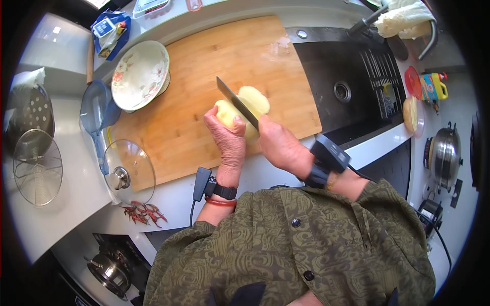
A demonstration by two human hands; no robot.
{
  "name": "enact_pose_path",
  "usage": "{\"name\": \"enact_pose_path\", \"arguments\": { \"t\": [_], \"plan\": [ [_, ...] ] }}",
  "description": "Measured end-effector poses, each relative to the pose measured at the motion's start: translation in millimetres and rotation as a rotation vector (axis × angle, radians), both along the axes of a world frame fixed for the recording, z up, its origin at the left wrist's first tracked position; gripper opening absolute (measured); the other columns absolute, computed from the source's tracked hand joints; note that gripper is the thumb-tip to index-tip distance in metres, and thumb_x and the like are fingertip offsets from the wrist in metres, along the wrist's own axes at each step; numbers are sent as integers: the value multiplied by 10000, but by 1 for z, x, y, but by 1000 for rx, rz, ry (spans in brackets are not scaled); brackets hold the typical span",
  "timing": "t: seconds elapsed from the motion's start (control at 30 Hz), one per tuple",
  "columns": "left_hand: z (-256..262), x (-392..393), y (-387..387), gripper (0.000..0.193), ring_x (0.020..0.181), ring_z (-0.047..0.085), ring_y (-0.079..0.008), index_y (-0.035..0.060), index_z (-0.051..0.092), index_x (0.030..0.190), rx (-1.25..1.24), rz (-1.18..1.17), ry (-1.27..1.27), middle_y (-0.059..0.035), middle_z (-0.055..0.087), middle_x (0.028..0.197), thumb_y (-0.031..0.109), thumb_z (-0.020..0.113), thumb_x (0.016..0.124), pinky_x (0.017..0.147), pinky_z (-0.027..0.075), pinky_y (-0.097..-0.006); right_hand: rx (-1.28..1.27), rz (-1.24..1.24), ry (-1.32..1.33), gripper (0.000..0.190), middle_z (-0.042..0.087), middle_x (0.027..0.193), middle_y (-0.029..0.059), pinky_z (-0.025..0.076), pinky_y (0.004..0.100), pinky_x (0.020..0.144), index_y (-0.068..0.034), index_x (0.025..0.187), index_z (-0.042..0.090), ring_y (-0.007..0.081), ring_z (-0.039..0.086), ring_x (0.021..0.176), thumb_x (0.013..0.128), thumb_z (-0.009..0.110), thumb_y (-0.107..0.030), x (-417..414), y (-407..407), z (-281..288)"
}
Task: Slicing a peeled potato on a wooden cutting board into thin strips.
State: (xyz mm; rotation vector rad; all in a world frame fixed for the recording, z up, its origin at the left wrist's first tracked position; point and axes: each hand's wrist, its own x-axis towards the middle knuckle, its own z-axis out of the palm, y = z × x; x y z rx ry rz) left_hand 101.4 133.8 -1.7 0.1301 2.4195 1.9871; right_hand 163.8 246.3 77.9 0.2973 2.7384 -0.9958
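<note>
My left hand (229, 134) grips a peeled potato (226, 114) near the middle of a wooden cutting board (195, 61). The handle of a kitchen knife (238, 102) is held in my right hand (281, 145), whose fingers hide most of it. Its broad blade stands between the potato and a pale cut slice (254, 99), which lies on the blade's right side. Part of the potato's near end is hidden by the hands. A floral ceramic bowl (140, 75) rests tilted at the board's upper left.
Right of the board is a dark sink (329, 80) with a rack. At the left are a blue plastic ladle (98, 105), a glass lid (129, 172) overlapping the board's corner, and a wire strainer (37, 168). Dried red chilies (143, 214) lie near the counter's front edge.
</note>
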Motion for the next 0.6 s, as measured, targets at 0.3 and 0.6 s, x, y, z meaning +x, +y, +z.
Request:
{"name": "enact_pose_path", "arguments": {
  "t": [0.3, 0.6],
  "plan": [
    [0, -5, -4, 534, 1027, 460, -231, 13, 348, 1227, -55, -7, 42, -151, 452, 1105, 279, 588, 831, 932, 392, -382, -11, 8, -28, 149, 588, 749, 294, 497, 495, 660, 48, 897, 445, 456, 605, 756, 755, 486, 42, 14, 0, -9],
    [-6, 1, -16, 548, 1050, 460, -245, 26, 339, 1259, 248, -70, -159, -161, 439, 1147, 240, 582, 817, 948, 391, -390, 32, 17, 27, 127, 598, 740, 275, 506, 478, 642, 39, 878, 438, 437, 612, 729, 768, 499, 18, 4, -4, -25]
  ]
}}
